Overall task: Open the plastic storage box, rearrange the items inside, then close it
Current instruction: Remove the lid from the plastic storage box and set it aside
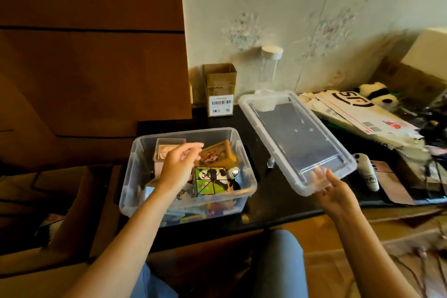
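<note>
Left hand (pixel 177 167) is covering part of the pale pink box (pixel 167 150) in the storage box (pixel 135 176) — contact or grip on anything cannot be told. Items under the wrist are blurring together — unreadable. Right hand (pixel 332 189) is blurring at the fingertips (pixel 318 175), which are lying beside the clear lid (pixel 251 106) rim; touching or apart is unclear. Both forearms are running off the bottom edge.

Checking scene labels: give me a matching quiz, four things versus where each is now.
Things:
1. lid
2. panda cube
3. carton
4. left hand

Places:
A. inside the box
B. by the wall, behind the box
C. on the table, right of the box
D. over the open box

Pairs: 1-C, 2-A, 3-B, 4-D
</note>
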Demonstrator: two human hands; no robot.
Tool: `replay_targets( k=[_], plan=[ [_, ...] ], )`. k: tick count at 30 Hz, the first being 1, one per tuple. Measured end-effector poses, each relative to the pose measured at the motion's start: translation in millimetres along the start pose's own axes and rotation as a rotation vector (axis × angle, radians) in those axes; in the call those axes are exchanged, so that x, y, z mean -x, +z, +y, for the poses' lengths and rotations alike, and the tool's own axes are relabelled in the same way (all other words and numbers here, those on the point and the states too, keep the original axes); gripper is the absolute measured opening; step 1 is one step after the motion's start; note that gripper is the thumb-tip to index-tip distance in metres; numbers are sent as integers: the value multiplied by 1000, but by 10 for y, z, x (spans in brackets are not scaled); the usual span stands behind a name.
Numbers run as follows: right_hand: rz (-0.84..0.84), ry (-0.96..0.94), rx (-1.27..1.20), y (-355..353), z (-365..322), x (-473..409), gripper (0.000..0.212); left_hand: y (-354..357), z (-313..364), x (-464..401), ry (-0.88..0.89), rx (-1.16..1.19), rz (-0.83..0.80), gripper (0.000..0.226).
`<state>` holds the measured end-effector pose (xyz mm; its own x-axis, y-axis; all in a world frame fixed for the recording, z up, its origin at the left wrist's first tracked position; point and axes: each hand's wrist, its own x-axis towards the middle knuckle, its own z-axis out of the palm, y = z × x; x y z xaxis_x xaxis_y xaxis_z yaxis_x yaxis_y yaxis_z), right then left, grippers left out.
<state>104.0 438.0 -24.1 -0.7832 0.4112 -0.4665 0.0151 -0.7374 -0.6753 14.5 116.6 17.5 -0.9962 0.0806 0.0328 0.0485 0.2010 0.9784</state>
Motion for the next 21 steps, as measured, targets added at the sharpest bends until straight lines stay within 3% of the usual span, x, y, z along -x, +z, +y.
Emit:
replay_targets(
  k=[6, 10, 15, 18, 21],
  plan=[
    [188, -86, -87, -347, 105, -40, 41, -28, -296, 130, 93, -365, -4, 22],
    [317, -101, -28, -484, 197, -98, 31, -138, -401, 170, 106, -555, 38, 21],
    [419, -42, -7, -586, 299, -149, 36, -215, -492, 198, 101, -623, 61, 21],
    [420, -13, 58, -591, 341, -165, 16, -214, -522, 195, 92, -634, 53, 21],
    [514, 7, 227, -646, 385, -212, 15, -211, -504, 169, 74, -640, 39, 25]
  ],
)
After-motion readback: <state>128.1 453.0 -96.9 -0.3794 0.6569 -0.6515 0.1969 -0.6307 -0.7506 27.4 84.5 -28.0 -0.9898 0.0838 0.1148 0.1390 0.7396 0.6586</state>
